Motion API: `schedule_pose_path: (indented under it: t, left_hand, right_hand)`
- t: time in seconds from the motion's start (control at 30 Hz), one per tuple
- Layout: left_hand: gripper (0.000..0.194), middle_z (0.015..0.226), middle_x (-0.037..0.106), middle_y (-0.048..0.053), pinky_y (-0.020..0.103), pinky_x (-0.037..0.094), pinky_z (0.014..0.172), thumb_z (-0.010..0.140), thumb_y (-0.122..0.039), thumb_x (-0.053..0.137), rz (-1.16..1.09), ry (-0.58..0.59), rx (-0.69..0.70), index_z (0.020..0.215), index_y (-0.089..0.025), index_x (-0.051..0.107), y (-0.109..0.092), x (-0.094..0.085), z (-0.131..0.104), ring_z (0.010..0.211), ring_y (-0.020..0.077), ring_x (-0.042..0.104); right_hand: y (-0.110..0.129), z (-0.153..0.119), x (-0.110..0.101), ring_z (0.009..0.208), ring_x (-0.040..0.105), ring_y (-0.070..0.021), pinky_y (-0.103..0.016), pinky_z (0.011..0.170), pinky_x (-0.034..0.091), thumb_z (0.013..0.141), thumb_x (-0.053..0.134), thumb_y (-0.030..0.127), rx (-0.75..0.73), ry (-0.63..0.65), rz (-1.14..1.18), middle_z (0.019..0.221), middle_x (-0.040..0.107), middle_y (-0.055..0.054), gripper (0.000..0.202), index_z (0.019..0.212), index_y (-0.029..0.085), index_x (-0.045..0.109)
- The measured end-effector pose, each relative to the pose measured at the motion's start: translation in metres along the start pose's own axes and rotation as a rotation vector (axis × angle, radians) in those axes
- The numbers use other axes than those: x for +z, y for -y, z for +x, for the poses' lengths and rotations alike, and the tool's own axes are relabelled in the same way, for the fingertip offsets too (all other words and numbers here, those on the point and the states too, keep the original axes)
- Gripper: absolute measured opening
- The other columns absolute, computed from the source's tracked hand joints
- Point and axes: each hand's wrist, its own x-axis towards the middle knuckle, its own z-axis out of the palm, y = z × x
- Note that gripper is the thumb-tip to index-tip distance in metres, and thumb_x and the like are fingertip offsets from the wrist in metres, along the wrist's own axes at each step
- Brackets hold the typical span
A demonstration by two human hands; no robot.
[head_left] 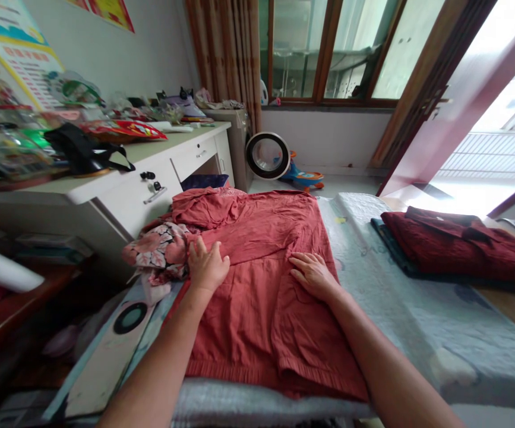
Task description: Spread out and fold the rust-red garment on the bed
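Head view: the red garment (243, 309) lies beneath both hands (208, 268) (315, 277), which rest apart, unclenched.

Red print heads the yellow-bordered wall poster (29, 66), too blurred to read surely.

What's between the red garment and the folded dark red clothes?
Pale blue cloth, then a dark teal fabric edge; the head view shows both.

red garment (243, 309), folded clothes (457, 246) on blanket (400, 321)
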Motion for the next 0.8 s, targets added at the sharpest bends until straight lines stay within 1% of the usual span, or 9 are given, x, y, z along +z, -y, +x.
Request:
schedule_pose_path:
  t: [0.07, 0.17, 0.3, 0.37, 0.43, 0.53, 0.6, 0.67, 0.8]
  left_hand:
    - [0.043, 0.152, 0.033, 0.022, 0.056, 0.039, 0.105, 0.084, -0.029, 0.06, -0.003, -0.003, -0.027, 0.125, -0.016, 0.061, 0.001, 0.005, -0.001, 0.138, 0.0435, 0.034]
    - [0.044, 0.155, 0.028, 0.022, 0.055, 0.036, 0.107, 0.085, -0.027, 0.059, 0.009, -0.054, -0.049, 0.127, -0.015, 0.061, 0.0, 0.015, -0.004, 0.14, 0.0436, 0.031]
    - [0.041, 0.154, 0.029, 0.023, 0.055, 0.033, 0.108, 0.086, -0.023, 0.054, 0.076, -0.102, -0.021, 0.126, -0.014, 0.062, 0.0, 0.022, 0.001, 0.141, 0.0437, 0.027]
    - [0.039, 0.152, 0.035, 0.022, 0.053, 0.034, 0.106, 0.089, -0.02, 0.049, 0.123, -0.095, 0.027, 0.124, -0.014, 0.063, 0.001, 0.018, 0.01, 0.139, 0.0412, 0.032]
    - [0.039, 0.144, 0.045, 0.022, 0.05, 0.038, 0.1, 0.09, -0.018, 0.043, 0.169, -0.059, 0.069, 0.122, -0.015, 0.064, 0.003, 0.012, 0.024, 0.13, 0.0382, 0.043]
    - [0.039, 0.123, 0.06, 0.021, 0.048, 0.04, 0.091, 0.091, -0.017, 0.037, 0.238, 0.016, 0.057, 0.119, -0.014, 0.064, 0.008, 0.0, 0.046, 0.112, 0.0359, 0.056]
    - [0.037, 0.112, 0.065, 0.02, 0.048, 0.039, 0.091, 0.091, -0.016, 0.038, 0.277, 0.043, 0.052, 0.117, -0.013, 0.065, 0.014, -0.005, 0.058, 0.107, 0.0358, 0.057]
    - [0.035, 0.107, 0.068, 0.02, 0.047, 0.038, 0.091, 0.09, -0.016, 0.04, 0.302, 0.063, 0.065, 0.113, -0.012, 0.066, 0.019, -0.008, 0.065, 0.106, 0.0356, 0.057]
    - [0.029, 0.1, 0.069, 0.018, 0.046, 0.038, 0.089, 0.087, -0.014, 0.044, 0.322, 0.088, 0.105, 0.097, -0.013, 0.071, 0.021, -0.017, 0.066, 0.104, 0.0344, 0.058]
  right_hand:
    - [0.001, 0.001, 0.001, 0.13, 0.048, -0.0224, -0.043, 0.113, 0.027, 0.099, 0.043, 0.042, -0.011, 0.02, 0.01, 0.142, 0.056, -0.006, 0.041, 0.133, 0.026, 0.06]
    - [0.0, 0.0, 0.002, 0.132, 0.046, -0.0237, -0.045, 0.112, 0.027, 0.099, 0.044, 0.042, -0.007, 0.029, 0.01, 0.145, 0.054, -0.006, 0.042, 0.135, 0.026, 0.058]
    - [-0.002, 0.0, 0.003, 0.131, 0.047, -0.0249, -0.048, 0.112, 0.028, 0.098, 0.045, 0.043, -0.012, 0.027, 0.012, 0.146, 0.053, -0.006, 0.043, 0.136, 0.026, 0.057]
    - [-0.003, -0.001, 0.003, 0.131, 0.047, -0.0249, -0.047, 0.112, 0.029, 0.098, 0.045, 0.043, -0.023, 0.022, 0.015, 0.145, 0.053, -0.006, 0.043, 0.136, 0.026, 0.057]
    - [-0.004, -0.001, 0.004, 0.132, 0.046, -0.0248, -0.046, 0.112, 0.03, 0.098, 0.045, 0.043, -0.03, 0.021, 0.02, 0.145, 0.053, -0.006, 0.044, 0.136, 0.025, 0.057]
    - [-0.006, -0.001, 0.006, 0.132, 0.046, -0.0248, -0.046, 0.112, 0.03, 0.098, 0.045, 0.044, -0.029, 0.015, 0.027, 0.145, 0.053, -0.006, 0.044, 0.137, 0.026, 0.057]
    - [-0.007, -0.001, 0.006, 0.131, 0.047, -0.0245, -0.046, 0.112, 0.03, 0.098, 0.045, 0.044, -0.028, 0.007, 0.032, 0.145, 0.053, -0.006, 0.044, 0.136, 0.026, 0.057]
    - [-0.007, -0.001, 0.007, 0.131, 0.047, -0.0241, -0.046, 0.111, 0.031, 0.098, 0.046, 0.043, -0.029, -0.002, 0.039, 0.144, 0.054, -0.006, 0.043, 0.136, 0.026, 0.057]
    - [-0.007, -0.002, 0.005, 0.131, 0.048, -0.024, -0.047, 0.111, 0.032, 0.098, 0.046, 0.042, -0.035, -0.011, 0.049, 0.143, 0.055, -0.005, 0.042, 0.135, 0.026, 0.057]
